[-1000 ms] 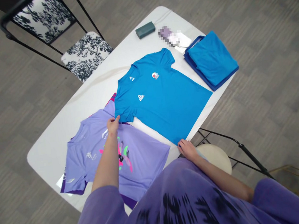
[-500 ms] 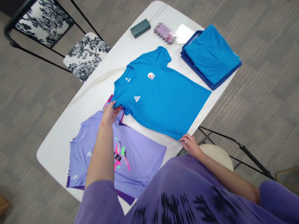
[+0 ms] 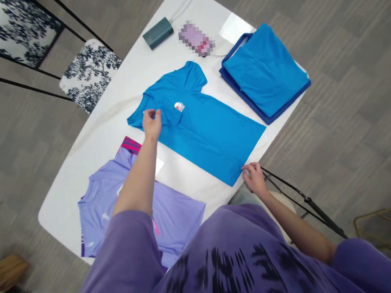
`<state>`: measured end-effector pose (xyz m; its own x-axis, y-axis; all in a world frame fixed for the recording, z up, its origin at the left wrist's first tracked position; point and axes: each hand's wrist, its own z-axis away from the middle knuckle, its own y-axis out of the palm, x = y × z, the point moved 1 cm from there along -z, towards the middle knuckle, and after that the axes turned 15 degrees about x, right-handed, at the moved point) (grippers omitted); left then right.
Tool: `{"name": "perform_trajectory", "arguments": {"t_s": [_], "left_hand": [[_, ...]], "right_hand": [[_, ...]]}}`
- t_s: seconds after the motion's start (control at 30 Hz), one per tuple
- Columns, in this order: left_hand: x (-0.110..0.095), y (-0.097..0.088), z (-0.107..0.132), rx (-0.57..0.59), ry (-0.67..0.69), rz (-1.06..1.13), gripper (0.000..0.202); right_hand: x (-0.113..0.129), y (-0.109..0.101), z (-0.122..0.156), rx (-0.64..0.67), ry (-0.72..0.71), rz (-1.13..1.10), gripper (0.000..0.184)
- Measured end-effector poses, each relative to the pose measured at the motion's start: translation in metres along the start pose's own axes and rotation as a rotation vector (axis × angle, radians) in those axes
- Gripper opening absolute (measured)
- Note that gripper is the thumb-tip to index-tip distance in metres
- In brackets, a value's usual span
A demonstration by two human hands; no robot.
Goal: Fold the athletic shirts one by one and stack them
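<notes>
A blue T-shirt [image 3: 210, 121] lies on the white table, its near side folded inward over the front. At its neck end my left hand [image 3: 152, 123] is closed in a pinch on the shirt's near sleeve part. My right hand [image 3: 253, 177] is at the hem by the table edge, fingers bent and pinching the fabric there. A round badge shows on the shirt's chest. Below it, partly hidden by my left forearm, a lavender T-shirt [image 3: 180, 204] is spread out flat, with pink and purple cloth showing at its edges.
Folded blue clothes [image 3: 267, 69] are stacked at the table's right end. A dark green box-shaped object [image 3: 158, 33], a blurred-out purple item [image 3: 195, 39] and a white sheet [image 3: 235, 28] lie along the far side. A patterned chair [image 3: 92, 73] stands beyond the table [image 3: 66, 178].
The blue T-shirt's near side has been folded inward, covering the lower chest logo. My left hand moved up over the shirt with the sleeve; my right hand moved slightly along the hem.
</notes>
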<state>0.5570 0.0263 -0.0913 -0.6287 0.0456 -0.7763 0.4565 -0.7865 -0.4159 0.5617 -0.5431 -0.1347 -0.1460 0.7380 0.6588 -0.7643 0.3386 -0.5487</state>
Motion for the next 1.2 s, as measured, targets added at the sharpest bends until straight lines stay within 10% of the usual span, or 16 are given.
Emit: {"name": "perform_trajectory", "arguments": {"t_s": [0.2, 0.33, 0.53, 0.67, 0.8, 0.97, 1.2], "left_hand": [[0.075, 0.071, 0.120, -0.097, 0.048, -0.374, 0.081], [0.117, 0.095, 0.142, -0.060, 0.023, -0.550, 0.089], [0.146, 0.089, 0.127, -0.109, 0.072, -0.578, 0.092], [0.156, 0.084, 0.124, -0.166, 0.112, -0.596, 0.090], [0.163, 0.080, 0.121, -0.181, 0.129, -0.603, 0.090], [0.170, 0.075, 0.118, -0.172, 0.136, -0.589, 0.091], [0.174, 0.071, 0.118, -0.201, 0.149, -0.560, 0.091]], "right_hand": [[0.028, 0.000, -0.015, 0.206, -0.115, 0.093, 0.017], [0.091, 0.007, -0.069, 0.341, -0.275, 0.161, 0.022], [0.276, 0.049, -0.242, 0.415, -0.588, 0.239, 0.030], [0.417, 0.118, -0.358, 0.408, -0.747, 0.382, 0.040], [0.504, 0.195, -0.431, 0.578, -0.739, 0.641, 0.062], [0.533, 0.247, -0.477, 0.810, -0.675, 0.877, 0.052], [0.546, 0.251, -0.509, 0.901, -0.723, 0.769, 0.046]]}}
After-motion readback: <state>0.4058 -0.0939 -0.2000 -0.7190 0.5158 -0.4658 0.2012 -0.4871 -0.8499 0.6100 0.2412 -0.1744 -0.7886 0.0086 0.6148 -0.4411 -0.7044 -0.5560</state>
